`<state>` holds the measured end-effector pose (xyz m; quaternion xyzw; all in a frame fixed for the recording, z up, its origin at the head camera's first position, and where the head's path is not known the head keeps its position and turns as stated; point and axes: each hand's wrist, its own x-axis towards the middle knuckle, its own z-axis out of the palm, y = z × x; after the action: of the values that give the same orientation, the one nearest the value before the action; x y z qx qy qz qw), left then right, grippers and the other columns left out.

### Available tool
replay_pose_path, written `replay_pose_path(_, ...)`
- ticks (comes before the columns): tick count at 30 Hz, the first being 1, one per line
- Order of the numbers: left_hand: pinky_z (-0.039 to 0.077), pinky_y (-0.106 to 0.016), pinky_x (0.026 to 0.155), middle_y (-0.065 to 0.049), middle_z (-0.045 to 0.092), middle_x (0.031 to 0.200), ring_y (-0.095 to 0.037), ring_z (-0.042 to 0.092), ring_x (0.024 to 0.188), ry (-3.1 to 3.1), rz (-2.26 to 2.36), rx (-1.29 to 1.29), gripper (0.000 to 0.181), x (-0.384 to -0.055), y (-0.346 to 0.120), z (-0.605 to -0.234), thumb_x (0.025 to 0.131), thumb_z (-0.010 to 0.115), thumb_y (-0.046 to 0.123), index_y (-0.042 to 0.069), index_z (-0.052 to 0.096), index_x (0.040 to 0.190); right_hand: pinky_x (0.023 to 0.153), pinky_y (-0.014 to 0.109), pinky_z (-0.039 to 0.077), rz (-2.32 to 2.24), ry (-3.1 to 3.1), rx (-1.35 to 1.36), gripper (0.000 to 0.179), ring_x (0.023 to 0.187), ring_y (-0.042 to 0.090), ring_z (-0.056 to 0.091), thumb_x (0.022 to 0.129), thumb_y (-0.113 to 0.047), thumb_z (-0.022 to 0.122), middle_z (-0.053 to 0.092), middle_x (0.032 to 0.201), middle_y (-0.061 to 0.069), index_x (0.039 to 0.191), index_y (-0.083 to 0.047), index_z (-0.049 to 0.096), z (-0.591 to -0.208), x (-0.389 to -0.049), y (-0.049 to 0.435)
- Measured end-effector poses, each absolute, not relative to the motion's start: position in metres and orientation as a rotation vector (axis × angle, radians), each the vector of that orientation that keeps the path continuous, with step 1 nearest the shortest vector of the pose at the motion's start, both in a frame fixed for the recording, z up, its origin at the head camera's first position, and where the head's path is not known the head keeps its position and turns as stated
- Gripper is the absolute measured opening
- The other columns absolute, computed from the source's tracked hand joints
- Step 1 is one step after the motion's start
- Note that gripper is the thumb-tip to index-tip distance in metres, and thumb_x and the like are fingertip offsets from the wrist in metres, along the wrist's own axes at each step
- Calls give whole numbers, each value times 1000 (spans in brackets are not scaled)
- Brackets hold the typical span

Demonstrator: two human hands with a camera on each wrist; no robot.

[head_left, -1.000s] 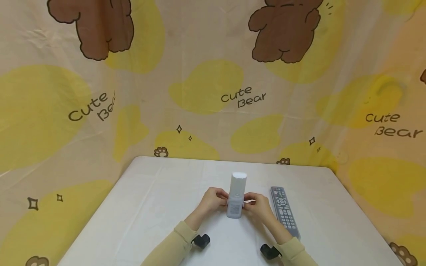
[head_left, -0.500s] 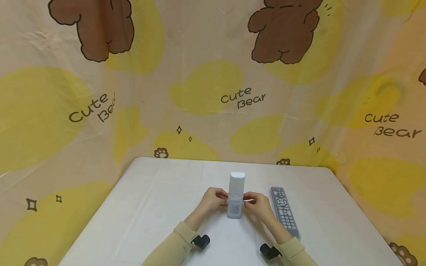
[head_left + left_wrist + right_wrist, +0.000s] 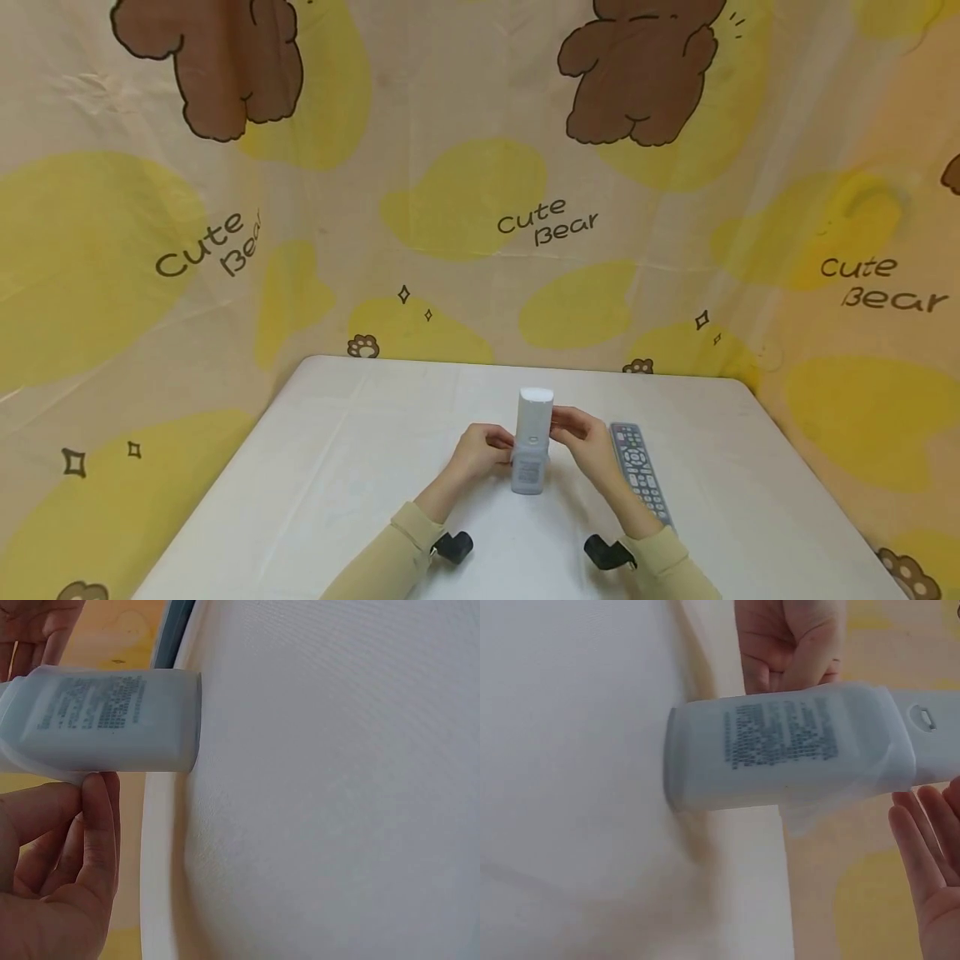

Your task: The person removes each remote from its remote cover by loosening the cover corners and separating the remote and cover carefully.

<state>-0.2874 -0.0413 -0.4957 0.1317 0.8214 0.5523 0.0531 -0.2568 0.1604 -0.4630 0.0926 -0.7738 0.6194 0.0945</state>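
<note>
A white remote control stands upright on the table, its back facing me. A translucent protective sleeve covers its lower part, with printed text showing through. At the remote's left side my left hand pinches the sleeve's edge between thumb and fingers, as the left wrist view also shows. My right hand is at the remote's upper right side, its fingers fairly straight with the tips at the edge; whether they touch is unclear. A loose flap of sleeve sticks out on that side in the right wrist view.
A grey remote control with many buttons lies face up to the right, partly behind my right forearm. The white table ends at a patterned curtain. Black wrist cameras hang by both cuffs.
My right hand has left the sleeve's right edge and moved up along the remote, its fingers straightening. My left hand and the upright remote have stayed nearly still.
</note>
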Motion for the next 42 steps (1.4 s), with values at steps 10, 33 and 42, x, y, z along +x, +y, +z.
replay_pose_path(10, 53, -24, 62, -7, 71, 81, -11, 64, 72, 2512, 1671, 414, 16, -287, -40, -494, 74, 73, -2, 4, 72, 89, 89, 24, 53, 1899, -2274, 368, 34, 98, 4, 63, 90, -15, 65, 63, 118, 19, 121, -1, 60, -439, -260, 165)
replay_pose_path(33, 58, -30, 63, -15, 72, 85, -14, 67, 70, 2372, 1783, 321, 17, -287, -41, -499, 76, 72, -2, -5, 71, 92, 94, 46, 50, 1776, -2386, 448, 30, 102, 23, 60, 88, -11, 67, 64, 114, 19, 115, 1, 63, -406, -249, 156)
replay_pose_path(42, 59, -30, 64, -16, 71, 86, -14, 67, 69, 2319, 1834, 295, 15, -285, -42, -491, 79, 69, -1, -7, 69, 92, 94, 40, 51, 1822, -2336, 512, 35, 101, 17, 60, 87, -21, 69, 65, 113, 15, 117, -5, 63, -428, -265, 164)
